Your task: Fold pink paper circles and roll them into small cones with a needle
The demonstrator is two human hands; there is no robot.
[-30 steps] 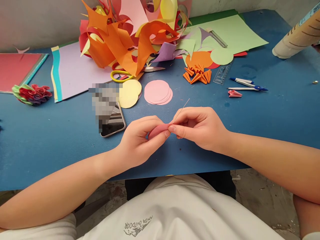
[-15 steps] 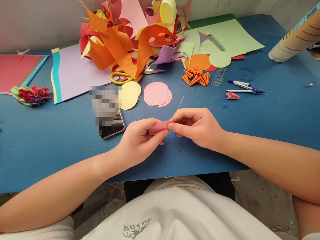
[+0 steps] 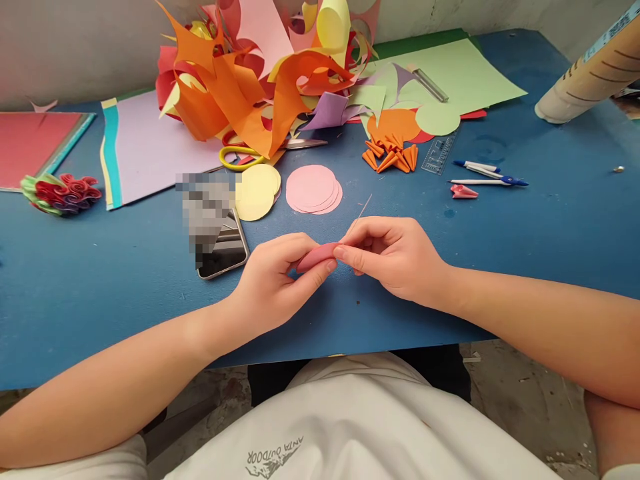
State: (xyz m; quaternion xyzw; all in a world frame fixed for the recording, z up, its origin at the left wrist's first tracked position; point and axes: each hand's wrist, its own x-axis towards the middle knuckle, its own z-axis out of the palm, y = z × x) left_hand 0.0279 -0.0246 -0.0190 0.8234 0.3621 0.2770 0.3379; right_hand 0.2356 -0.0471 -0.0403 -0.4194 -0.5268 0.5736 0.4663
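Observation:
Between my hands, above the table's near edge, is a rolled piece of pink paper (image 3: 318,257). My left hand (image 3: 277,280) grips its left part between thumb and fingers. My right hand (image 3: 400,257) pinches its right end. A thin needle-like stick (image 3: 364,207) pokes up from behind my right fingers; its lower end is hidden. Just beyond my hands lie a stack of pink paper circles (image 3: 313,188) and a stack of pale yellow paper circles (image 3: 257,192). A phone (image 3: 225,252), partly blurred out, rests beside my left hand.
Orange paper scraps (image 3: 240,87) are heaped at the back over yellow-handled scissors (image 3: 243,158). Small orange paper cones (image 3: 393,155), a clear ruler (image 3: 437,157), a compass (image 3: 493,175) and a pink cone (image 3: 464,192) lie at right. A ruffled paper flower (image 3: 63,193) sits left.
The thin stick leans slightly further to the right. Both hands keep their grip on the pink paper roll, nearly in place; the whole view has shifted a little.

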